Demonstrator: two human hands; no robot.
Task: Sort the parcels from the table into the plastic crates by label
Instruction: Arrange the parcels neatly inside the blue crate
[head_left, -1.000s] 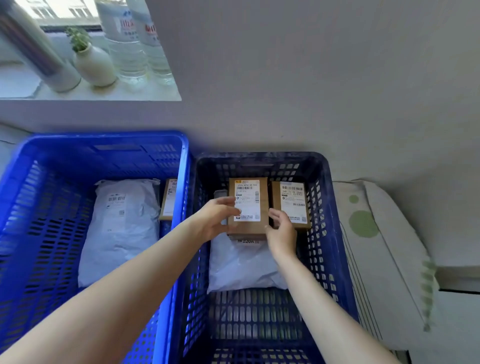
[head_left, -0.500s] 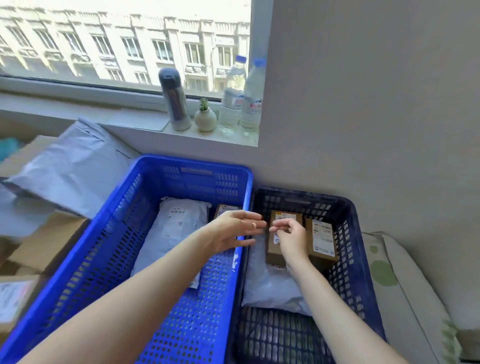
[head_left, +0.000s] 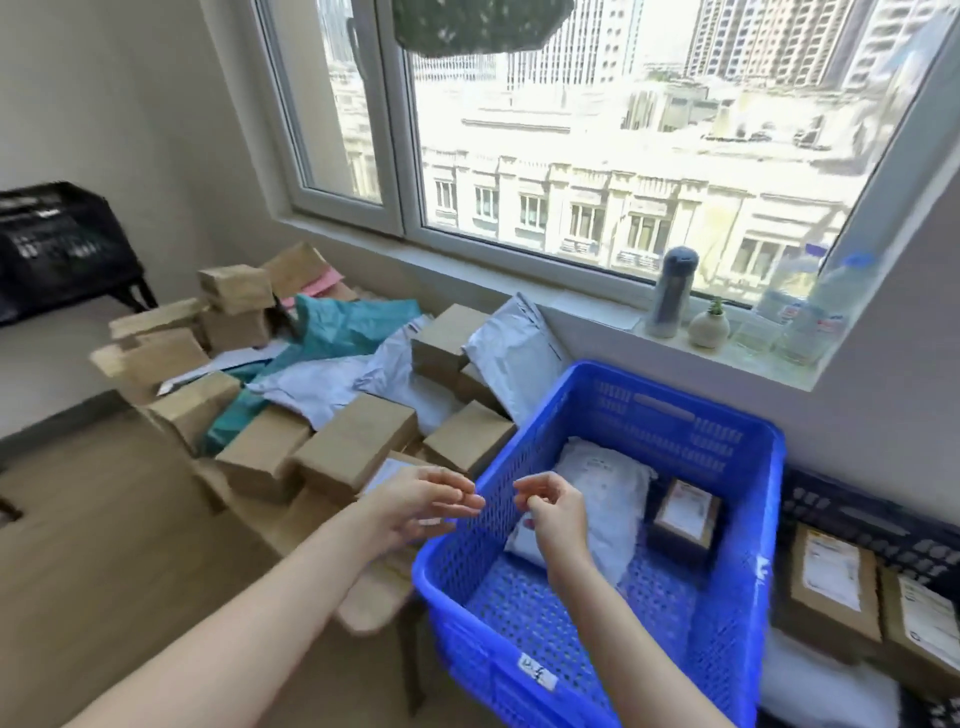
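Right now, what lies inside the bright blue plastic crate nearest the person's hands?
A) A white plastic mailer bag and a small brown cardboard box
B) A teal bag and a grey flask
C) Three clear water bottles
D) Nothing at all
A: within the bright blue plastic crate lie a white plastic mailer bag and, to its right, a small brown cardboard box with its label facing up.

Bright window (head_left: 623, 130) — pale walls (head_left: 130, 104), wooden floor (head_left: 88, 545).

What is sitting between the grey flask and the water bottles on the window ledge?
A little round white pot with a tiny green plant stands between the grey flask and the water bottles. The head view shows it.
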